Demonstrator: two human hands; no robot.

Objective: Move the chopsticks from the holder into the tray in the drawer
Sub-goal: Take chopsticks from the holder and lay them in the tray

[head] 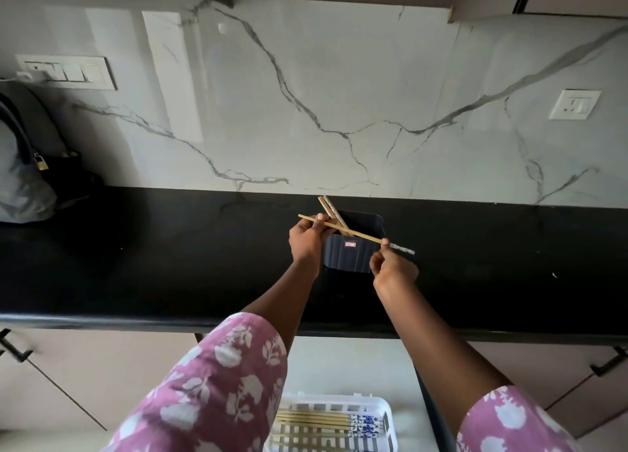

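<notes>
Both hands (307, 237) (390, 264) on a chopstick (356, 234) above the holder (350, 251)

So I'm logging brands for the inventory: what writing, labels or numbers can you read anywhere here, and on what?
Nothing can be read.
Red label on the front of the dark holder: it carries pale marks, too small and blurred to read.
Patterned ends of the chopsticks in the tray: blue and white decoration, no lettering that I can make out.
Wall switches and socket: no legible markings.
</notes>
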